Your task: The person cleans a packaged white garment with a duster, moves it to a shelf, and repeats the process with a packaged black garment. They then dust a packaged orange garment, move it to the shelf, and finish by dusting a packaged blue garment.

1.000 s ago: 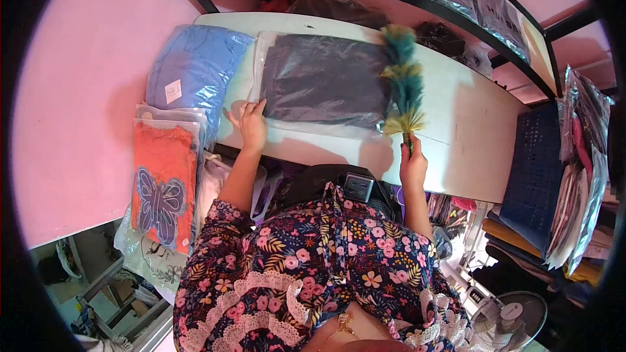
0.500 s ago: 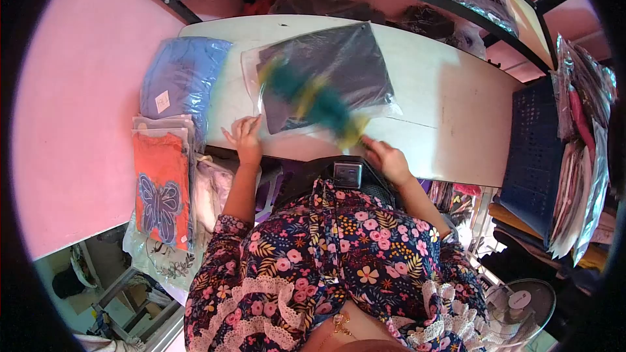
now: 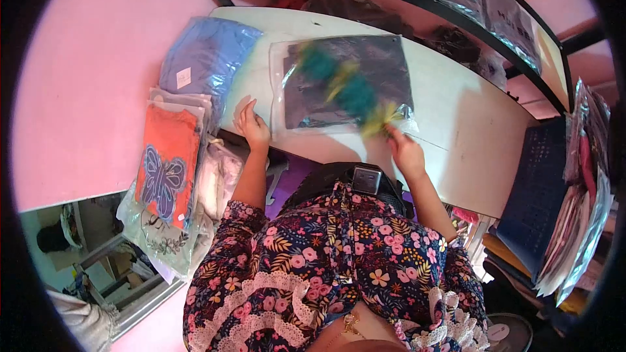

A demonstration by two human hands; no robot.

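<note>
Right hand [image 3: 405, 151] is closed tight round the thin handle of the feather duster [image 3: 345, 88], whose teal and yellow head shows as a blur lying across the clear plastic packet [image 3: 388, 65]. That packet, with 1 dark folded garment inside, lies flat in the middle of the white table [image 3: 456, 124]. Left hand [image 3: 253, 127] is open, holding nothing, resting at the table's near edge just beside the packet's near-left corner; touching it or not, I cannot tell. The duster looks feather-light, soft at the head and stiff only in the stick, so the handle end is the place to hold it. The packet looks slick, limp and light, likely to slide unless pinned at a corner. A blue packet [image 3: 205, 58] and an orange butterfly packet [image 3: 166, 156] lie off to the left.
</note>
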